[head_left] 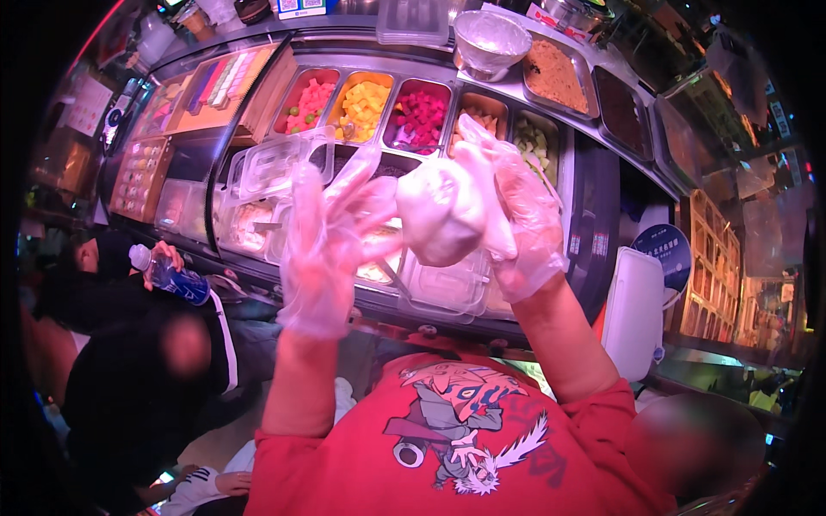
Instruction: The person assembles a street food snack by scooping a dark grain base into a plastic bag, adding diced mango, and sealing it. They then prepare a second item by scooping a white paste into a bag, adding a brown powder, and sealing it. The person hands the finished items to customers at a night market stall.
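Observation:
Both my hands wear clear plastic gloves and are raised over a food counter. In my right hand (pixel 527 219) is a soft white dough-like ball (pixel 440 215), smooth and rounded below, with a folded flap against my fingers. Just left of the ball, my left hand (pixel 335 224) has its fingers spread and holds nothing I can see. Under the hands are clear plastic tubs, one with a lid (pixel 443 279) near the front edge. A pale filling with a utensil in it shows partly between my hands.
Metal pans of pink fruit cubes (pixel 308 103), yellow cubes (pixel 361 107) and magenta cubes (pixel 420 116) line the back. A metal bowl (pixel 492 43) and a tray of brown crumbs (pixel 559 77) stand behind. At left, a person holds a bottle (pixel 176 279).

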Tool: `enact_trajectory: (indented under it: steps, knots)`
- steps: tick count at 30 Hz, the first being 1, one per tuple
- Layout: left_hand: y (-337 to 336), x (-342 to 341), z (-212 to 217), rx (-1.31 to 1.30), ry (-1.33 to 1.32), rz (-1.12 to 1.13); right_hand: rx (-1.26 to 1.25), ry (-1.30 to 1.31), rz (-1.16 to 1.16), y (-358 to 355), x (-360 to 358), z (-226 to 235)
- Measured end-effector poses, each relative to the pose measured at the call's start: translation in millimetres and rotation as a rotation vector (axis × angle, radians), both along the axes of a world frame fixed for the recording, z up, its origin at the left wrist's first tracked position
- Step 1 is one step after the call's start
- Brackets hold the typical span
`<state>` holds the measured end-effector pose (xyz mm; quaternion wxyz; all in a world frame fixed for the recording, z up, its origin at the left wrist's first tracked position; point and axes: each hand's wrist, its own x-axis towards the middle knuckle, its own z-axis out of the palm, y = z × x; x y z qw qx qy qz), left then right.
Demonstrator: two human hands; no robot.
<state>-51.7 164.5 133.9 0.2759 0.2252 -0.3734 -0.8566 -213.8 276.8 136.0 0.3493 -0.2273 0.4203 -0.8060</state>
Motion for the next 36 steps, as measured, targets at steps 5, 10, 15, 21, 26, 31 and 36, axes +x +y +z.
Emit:
enact_trajectory:
  steps: [5,10,15,21,26,31,36]
  knots:
    - [37,-58,-60,0.806,0.328,-0.131,0.119,-0.289,-0.049,16,0,-68]
    - [34,-72,-113,0.704,0.136,-0.010,0.441,0.085,-0.110,37,-6,-79]
    - [39,-85,-92,0.205,-0.125,0.127,0.345,1.283,-0.206,20,-5,-76]
    - [-4,-34,-35,-0.058,-0.042,-0.029,0.237,0.059,-0.005,22,-18,-31]
    - [15,-80,-90,0.514,0.242,-0.225,0.332,0.505,-0.049,16,-13,-70]
    - [50,-91,-107,0.459,0.081,0.176,0.468,1.687,0.075,-1,2,-48]
    - [36,-87,-116,0.018,-0.019,0.111,0.550,1.864,0.142,-9,4,-5]
